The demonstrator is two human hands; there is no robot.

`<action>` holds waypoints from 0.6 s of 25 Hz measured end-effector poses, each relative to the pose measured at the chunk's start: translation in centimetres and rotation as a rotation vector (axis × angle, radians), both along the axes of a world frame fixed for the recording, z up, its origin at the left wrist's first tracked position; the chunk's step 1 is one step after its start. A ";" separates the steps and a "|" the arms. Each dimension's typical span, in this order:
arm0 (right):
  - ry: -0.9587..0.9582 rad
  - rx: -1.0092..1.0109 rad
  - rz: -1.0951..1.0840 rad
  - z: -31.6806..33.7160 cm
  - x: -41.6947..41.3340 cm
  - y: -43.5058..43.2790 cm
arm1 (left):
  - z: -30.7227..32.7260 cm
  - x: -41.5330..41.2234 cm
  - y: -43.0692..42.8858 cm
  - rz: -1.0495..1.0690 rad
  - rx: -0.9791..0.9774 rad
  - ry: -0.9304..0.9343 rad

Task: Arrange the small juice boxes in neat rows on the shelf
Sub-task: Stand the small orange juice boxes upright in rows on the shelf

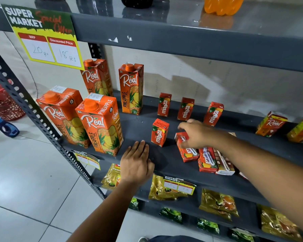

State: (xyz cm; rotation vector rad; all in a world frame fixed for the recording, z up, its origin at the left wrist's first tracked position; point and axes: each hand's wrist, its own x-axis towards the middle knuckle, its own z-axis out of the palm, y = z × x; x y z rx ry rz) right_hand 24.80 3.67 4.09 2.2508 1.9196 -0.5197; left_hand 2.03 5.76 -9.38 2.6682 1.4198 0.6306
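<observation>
Three small red Maaza juice boxes point(185, 109) stand upright in a row at the back of the dark grey shelf point(143, 126). A fourth one point(159, 132) stands alone in front of them. Several more small boxes point(206, 158) lie flat near the shelf's front edge. My right hand point(197, 133) reaches in from the right and grips the leftmost lying box point(185, 151), which is tilted. My left hand point(136, 163) rests flat on the shelf's front edge, fingers spread, holding nothing.
Tall orange Real pineapple cartons point(100, 124) fill the shelf's left part. Two small Real boxes point(271, 124) stand at the far right. A price sign point(44, 35) hangs from the shelf above. Tea packets point(219, 203) lie on the lower shelf. A blue bottle point(6, 126) stands on the floor.
</observation>
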 end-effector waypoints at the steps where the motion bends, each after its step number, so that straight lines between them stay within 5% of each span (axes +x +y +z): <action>1: -0.049 -0.054 0.037 0.4 -0.2 -1.1 | 0.0 0.0 0.0 0.001 0.000 0.002; 6: -0.345 0.040 -0.054 -2.6 -2.1 -4.1 | 0.2 0.0 -0.1 0.014 -0.013 0.006; 12: -0.100 0.170 -0.139 -0.8 -1.0 -3.1 | 0.4 0.1 -0.2 0.020 -0.029 0.027; 15: -0.108 0.232 0.094 2.1 0.0 -2.0 | 0.3 0.1 -0.2 0.017 -0.031 0.028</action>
